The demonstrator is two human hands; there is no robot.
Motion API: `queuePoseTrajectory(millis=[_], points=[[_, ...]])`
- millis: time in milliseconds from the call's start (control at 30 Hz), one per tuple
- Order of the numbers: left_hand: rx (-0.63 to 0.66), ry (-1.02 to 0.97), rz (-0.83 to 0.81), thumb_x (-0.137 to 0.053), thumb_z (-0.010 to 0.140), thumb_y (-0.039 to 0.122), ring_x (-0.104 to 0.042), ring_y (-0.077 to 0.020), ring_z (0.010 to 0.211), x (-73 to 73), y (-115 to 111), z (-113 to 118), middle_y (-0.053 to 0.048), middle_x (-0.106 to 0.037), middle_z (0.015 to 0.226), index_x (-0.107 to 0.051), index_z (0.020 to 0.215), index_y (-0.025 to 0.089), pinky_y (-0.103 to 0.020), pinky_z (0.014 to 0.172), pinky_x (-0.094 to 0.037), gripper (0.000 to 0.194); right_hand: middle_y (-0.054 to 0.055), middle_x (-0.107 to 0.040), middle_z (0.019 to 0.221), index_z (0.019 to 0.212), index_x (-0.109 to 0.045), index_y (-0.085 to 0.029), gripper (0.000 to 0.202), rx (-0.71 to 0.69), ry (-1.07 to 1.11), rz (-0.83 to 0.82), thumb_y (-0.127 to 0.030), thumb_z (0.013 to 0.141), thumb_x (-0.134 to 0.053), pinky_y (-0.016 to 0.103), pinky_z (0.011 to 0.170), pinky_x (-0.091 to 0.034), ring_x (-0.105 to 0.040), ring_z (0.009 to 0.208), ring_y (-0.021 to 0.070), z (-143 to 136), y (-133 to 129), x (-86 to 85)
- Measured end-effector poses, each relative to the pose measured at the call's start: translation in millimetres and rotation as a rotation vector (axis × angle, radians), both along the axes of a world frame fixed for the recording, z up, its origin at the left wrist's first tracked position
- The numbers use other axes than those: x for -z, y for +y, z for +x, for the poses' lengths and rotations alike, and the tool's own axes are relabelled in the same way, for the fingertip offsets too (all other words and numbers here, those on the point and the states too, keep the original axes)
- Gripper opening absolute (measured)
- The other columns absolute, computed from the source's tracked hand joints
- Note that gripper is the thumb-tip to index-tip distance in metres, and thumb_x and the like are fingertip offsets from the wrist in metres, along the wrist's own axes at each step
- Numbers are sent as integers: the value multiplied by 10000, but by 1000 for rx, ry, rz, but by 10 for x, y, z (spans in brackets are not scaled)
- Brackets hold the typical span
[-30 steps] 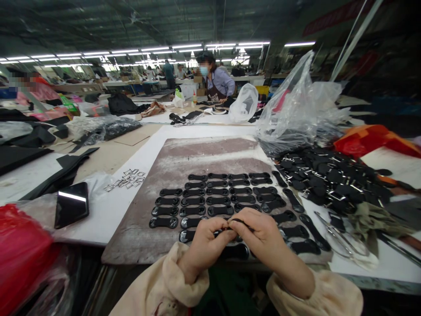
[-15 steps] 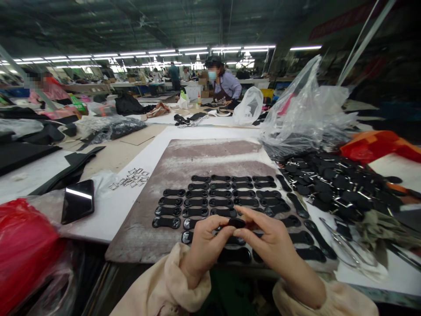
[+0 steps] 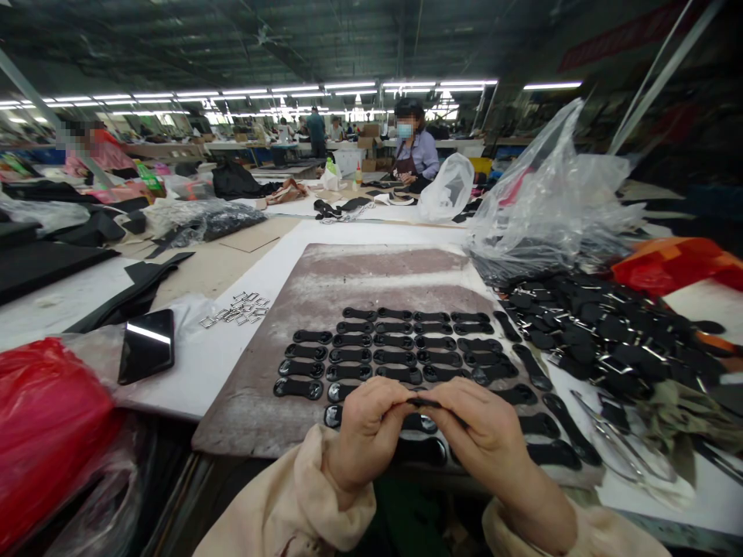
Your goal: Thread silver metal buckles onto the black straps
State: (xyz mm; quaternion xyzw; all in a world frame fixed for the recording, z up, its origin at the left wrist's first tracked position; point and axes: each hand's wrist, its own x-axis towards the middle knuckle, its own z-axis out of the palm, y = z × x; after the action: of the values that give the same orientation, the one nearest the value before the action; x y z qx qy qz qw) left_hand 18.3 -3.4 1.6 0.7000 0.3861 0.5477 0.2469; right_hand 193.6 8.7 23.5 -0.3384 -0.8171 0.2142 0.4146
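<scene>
Both hands meet over the near part of a brown board (image 3: 249,387), pinching one small black tab (image 3: 425,401) between them. My left hand (image 3: 371,429) is closed on its left end, thumb against fingers. Around its right end, the fingers of my right hand (image 3: 484,429) are pressed together. Most of the tab is hidden by the fingers. Beneath and beyond lie rows of black bone-shaped strips (image 3: 395,357), several with wet-looking shiny ends. My hands cover some of the nearest strips.
To the right is a heap of black tabs with metal buckles (image 3: 604,333), with metal tongs or scissors (image 3: 615,441) nearer. Leftward lie metal rectangular rings (image 3: 235,309), a phone (image 3: 147,346) and a red plastic bag (image 3: 52,433). A masked co-worker (image 3: 415,147) is across the table.
My right fingers have come down from a raised pose and closed on the black tab, beside the left fingers. The view has shifted slightly.
</scene>
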Motion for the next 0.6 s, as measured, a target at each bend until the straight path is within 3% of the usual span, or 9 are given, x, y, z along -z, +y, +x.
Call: queuePoseTrajectory(millis=[200,433,600], points=[[-26,110,68,-546,818,65,-617,-161,848,17,21,-25,-52,-685,857,-644,929,179,-296,828,-479,187,83,-609,1077,1189,-594,-227,368,64,10,78,-223,830,-673,346,826,-502,-586,968,226,2,20,25],[63,209,-4,-511,849,108,-574,-142,751,21,13,-18,-36,-644,771,-623,833,174,-321,872,-444,131,47,-643,859,971,-679,-209,157,52,-2,86,-131,859,-601,305,694,-506,-595,788,178,-46,-33,-15],[52,166,-35,-540,841,138,-566,-147,737,38,21,-8,-39,-620,735,-632,799,164,-291,797,-455,105,51,-647,877,958,-675,-213,146,66,8,60,-153,885,-564,316,722,-510,-603,808,184,-69,-20,18]])
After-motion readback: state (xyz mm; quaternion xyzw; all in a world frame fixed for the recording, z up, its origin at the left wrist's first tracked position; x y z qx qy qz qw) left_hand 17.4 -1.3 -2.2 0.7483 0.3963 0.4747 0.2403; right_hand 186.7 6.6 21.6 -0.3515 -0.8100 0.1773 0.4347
